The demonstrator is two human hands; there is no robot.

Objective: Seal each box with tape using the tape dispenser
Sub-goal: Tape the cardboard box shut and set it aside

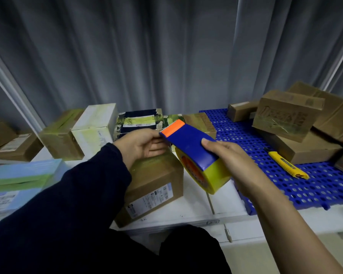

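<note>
Right hand [240, 165]: wrapped round the tape dispenser [192, 147], thumb on the blue shell, fingers under the yellow roll [212, 178]; held in the air just right of the nearest box
Left hand [141, 145]: fingertips drawn together at the orange cutter edge, pinching there; tape end between them not confirmable
Dispenser handling: judged light, rigid plastic with a smooth shell; best held by shell and roll, as now; serrated blade at the orange end, to be kept off fingers; tape likely sticky and prone to folding on itself
Nearest box [156, 186]: brown cardboard, printed label on the front face, greenish tape across the top; lies on the white table [186, 212] directly below the left hand; probably light, walls stiff but dentable; best steadied by pressing flat on the top
Dispensers counted: one
Knives counted: one yellow utility knife [285, 165], lying on the blue perforated mat [315, 186], right of the dispenser
Boxes, left and back: one pale blue box [22, 178] at near left; row of boxes [95, 123] along the curtain [166, 56], at least six, several with greenish tape
Boxes, right: stacked pile [285, 115] on the mat, at least four, all brown
Box total: twelve or more, some cut off at the frame edge
</note>
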